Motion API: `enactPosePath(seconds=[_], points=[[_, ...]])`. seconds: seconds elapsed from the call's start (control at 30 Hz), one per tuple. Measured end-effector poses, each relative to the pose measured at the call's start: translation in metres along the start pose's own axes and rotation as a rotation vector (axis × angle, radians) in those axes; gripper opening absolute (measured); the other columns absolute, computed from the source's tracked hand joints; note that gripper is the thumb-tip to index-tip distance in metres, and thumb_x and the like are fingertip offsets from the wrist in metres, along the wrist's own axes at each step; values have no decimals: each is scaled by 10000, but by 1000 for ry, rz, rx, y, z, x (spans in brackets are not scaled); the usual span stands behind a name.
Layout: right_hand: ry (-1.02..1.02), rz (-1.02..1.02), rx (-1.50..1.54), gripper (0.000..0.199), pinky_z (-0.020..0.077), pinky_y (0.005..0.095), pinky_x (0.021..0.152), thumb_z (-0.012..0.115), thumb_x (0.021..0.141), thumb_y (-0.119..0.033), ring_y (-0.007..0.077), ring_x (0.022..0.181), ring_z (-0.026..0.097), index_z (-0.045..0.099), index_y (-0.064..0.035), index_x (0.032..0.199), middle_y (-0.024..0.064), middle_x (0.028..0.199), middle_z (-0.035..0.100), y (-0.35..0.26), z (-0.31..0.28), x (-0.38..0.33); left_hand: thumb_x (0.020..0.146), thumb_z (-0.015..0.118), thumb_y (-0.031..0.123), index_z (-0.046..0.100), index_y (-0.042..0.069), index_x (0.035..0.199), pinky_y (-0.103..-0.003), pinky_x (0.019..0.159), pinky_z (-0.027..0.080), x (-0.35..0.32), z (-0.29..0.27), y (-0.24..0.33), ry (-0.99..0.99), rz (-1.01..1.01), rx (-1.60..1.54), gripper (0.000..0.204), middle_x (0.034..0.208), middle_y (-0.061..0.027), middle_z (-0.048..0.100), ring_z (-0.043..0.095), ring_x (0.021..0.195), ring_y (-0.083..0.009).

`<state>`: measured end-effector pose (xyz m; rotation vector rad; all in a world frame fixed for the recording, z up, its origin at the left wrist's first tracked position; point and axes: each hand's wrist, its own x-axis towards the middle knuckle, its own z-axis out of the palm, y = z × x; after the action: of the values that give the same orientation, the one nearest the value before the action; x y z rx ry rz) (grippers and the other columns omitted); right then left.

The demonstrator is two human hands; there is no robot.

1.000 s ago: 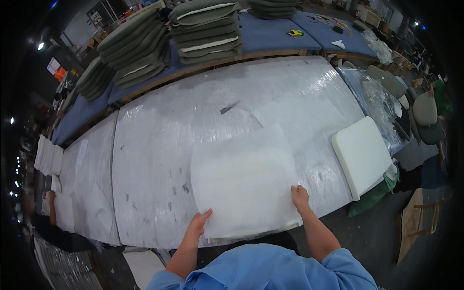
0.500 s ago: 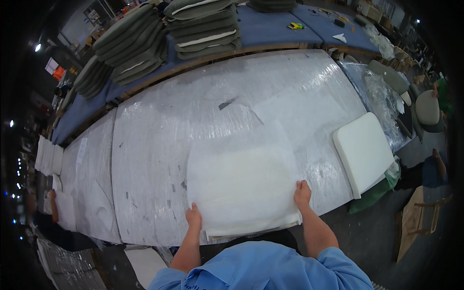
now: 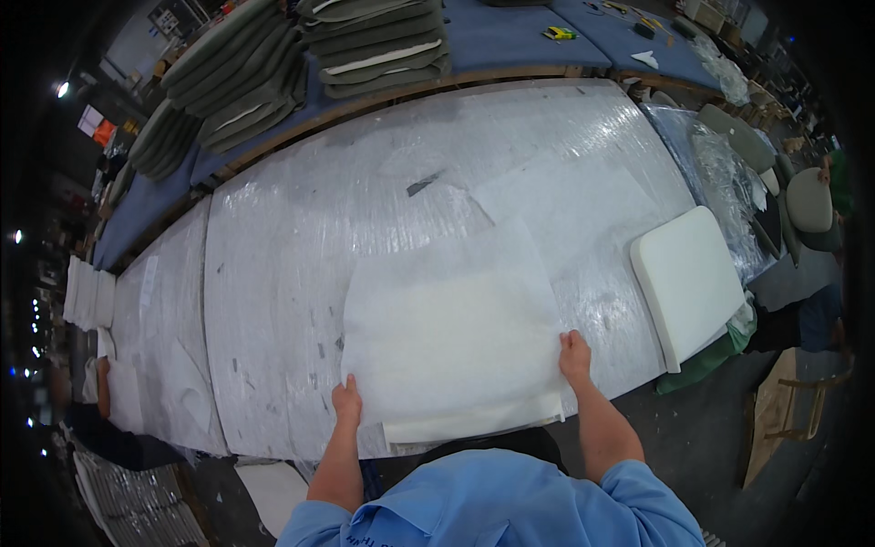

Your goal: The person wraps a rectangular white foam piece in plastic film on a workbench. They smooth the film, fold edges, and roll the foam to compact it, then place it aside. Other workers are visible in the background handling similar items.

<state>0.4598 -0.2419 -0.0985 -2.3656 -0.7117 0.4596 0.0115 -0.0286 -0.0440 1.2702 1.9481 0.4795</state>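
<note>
At the near edge of the bench (image 3: 273, 301), at about six o'clock in the view, the person's two hands grip a white sheet of wadding (image 3: 451, 333) by its lower corners. The left hand (image 3: 346, 403) sits at the seven o'clock corner, its fingers closed on the sheet's edge; the right hand (image 3: 574, 354) is at the five o'clock corner, fingers likewise pinched on the edge. The sheet lies flat on the bench, covering a pale foam pad (image 3: 469, 421) whose front edge shows just beneath it, slightly over the bench's near side. The bench top itself is wrapped in crinkled clear plastic film.

At three o'clock from the sheet, near but apart from it, a white square cushion (image 3: 685, 283) rests by the bench's right end, with green fabric (image 3: 706, 365) hanging just below it. Toward nine o'clock, another person's arm (image 3: 100, 397) reaches to the bench's left part. Farther off, at twelve o'clock, stacks of grey-green cushions (image 3: 378, 41) stand on a blue-covered table (image 3: 510, 36), with more stacks (image 3: 228, 77) toward eleven o'clock. At two o'clock, chair shells wrapped in clear plastic (image 3: 729, 155) stand beyond the bench end.
</note>
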Motion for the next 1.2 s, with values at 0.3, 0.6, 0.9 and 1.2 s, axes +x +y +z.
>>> enactPosePath(seconds=[0.3,0.6,0.9,1.2], points=[[-95,92,132,332,464,399,669,640,1025,-310,254,715,597,610,14,961,138,781,625,-9,-9,-17,1041,649,359,620,-90,1298,-389,897,537,-17,-1,-11,-331,-171,-303,519,1195,-163,715,683,1041,-258],[-470,361,326,397,526,340,601,778,918,-279,193,782,672,677,18,1161,108,974,729,5,-40,-91,1006,713,306,474,-33,1424,-449,799,623,-83,-34,-55,-882,-458,-477,589,1276,-189,667,735,1013,-368],[-461,445,287,233,498,320,508,721,943,-200,169,643,630,706,6,1053,84,875,718,29,-54,-66,992,727,276,587,-4,1155,-427,648,635,-67,-42,-68,-595,-455,-472,353,836,-143,692,725,694,-298],[-510,440,293,209,470,308,508,735,929,-155,141,608,574,690,22,1030,59,821,662,33,-61,-46,961,757,265,617,27,1100,-451,656,634,-43,-65,-61,-648,-440,-422,309,765,-99,663,689,626,-276]])
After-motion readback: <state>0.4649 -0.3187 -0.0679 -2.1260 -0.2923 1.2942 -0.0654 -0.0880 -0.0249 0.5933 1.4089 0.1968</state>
